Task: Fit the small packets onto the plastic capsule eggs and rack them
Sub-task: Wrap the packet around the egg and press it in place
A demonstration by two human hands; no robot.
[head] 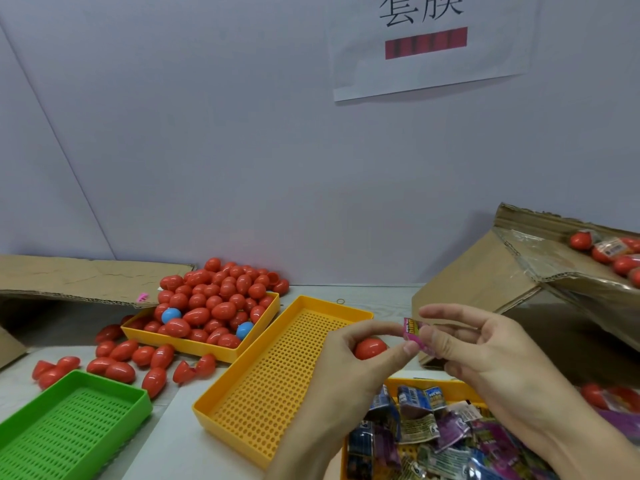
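Note:
My left hand (349, 355) cradles a red capsule egg (370, 348) in its curled fingers, and its thumb and forefinger also pinch a small pink packet (415, 336). My right hand (485, 348) pinches the same packet from the right side, just above the egg. Both hands hover over the near end of an orange perforated tray (277, 375) with nothing in it. Below my hands lies an orange tray of several loose packets (433, 434).
At the back an orange bin (197, 344) is heaped with red eggs (221, 299) and two blue ones; more red eggs lie scattered at left. A green perforated tray (69, 424) sits front left. A tilted cardboard box (540, 268) with wrapped eggs stands right.

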